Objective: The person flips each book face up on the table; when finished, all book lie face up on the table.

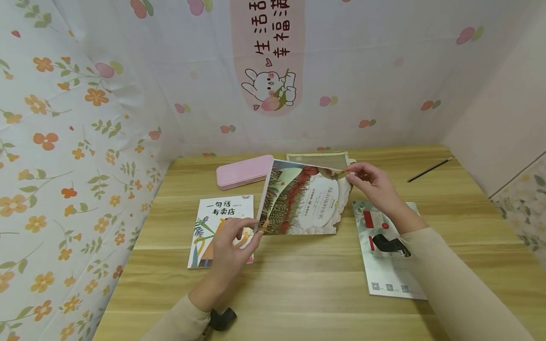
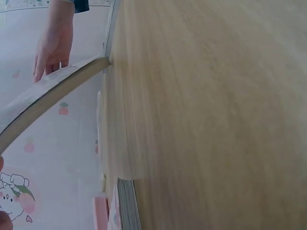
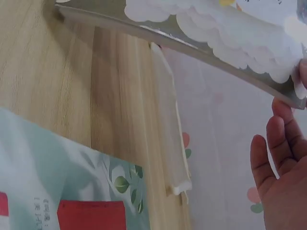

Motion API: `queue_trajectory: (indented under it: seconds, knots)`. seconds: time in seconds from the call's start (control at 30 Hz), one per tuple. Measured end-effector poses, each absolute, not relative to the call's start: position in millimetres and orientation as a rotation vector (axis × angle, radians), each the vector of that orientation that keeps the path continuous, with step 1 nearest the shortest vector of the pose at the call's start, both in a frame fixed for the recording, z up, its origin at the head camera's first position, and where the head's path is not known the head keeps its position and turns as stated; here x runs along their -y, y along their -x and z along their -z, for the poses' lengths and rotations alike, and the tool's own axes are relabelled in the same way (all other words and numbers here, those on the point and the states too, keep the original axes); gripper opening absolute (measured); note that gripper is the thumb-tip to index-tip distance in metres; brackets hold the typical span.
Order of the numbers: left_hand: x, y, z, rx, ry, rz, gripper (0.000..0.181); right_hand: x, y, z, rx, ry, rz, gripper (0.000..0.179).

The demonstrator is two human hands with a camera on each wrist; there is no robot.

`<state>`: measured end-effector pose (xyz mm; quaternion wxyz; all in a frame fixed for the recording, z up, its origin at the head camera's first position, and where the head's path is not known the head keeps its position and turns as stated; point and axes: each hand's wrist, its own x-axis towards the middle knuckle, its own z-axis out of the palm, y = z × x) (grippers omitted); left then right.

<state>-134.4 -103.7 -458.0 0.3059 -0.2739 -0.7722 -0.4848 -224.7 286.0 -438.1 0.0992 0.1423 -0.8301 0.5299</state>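
Note:
Both hands hold an illustrated book tilted over the middle of the table. My left hand pinches its lower left corner between thumb and fingers. At the upper right corner, my right hand grips the edge with thumb and fingertips. The left wrist view shows the book nearly edge-on, its thick page block curving, with the right hand beyond it. In the right wrist view, the fingers curl under the book's corner, and a scalloped white pattern shows on the cover.
A white picture book lies flat behind the left hand. Under the right forearm is a pale green book. A pink case and a mesh pouch lie at the back, near the patterned curtain. A dark pen lies far right.

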Motion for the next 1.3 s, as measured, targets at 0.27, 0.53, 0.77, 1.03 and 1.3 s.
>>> queue_trajectory:
  seconds: [0.27,0.53,0.77,1.03,1.3]
  knots:
    - [101.9,131.5,462.1,2.208,0.691,1.272,0.034,-279.2,226.8,441.6,2.482,-0.297,-1.658,0.029]
    - [104.1,127.5,463.7,2.382,0.561,1.279,0.031,-276.7,232.7,448.2,2.576,-0.33,-1.634,0.03]
    - [103.3,124.9,464.1,2.562,0.406,1.374,0.027,-276.5,237.3,454.0,2.636,-0.355,-1.633,0.027]
    - [105.0,122.7,463.4,2.704,0.311,1.433,0.025,-278.0,240.1,449.9,2.784,-0.519,-1.561,0.026]
    - [102.5,119.3,459.5,2.835,0.363,1.355,0.027,-276.4,252.1,453.6,2.856,-0.624,-1.363,0.029]
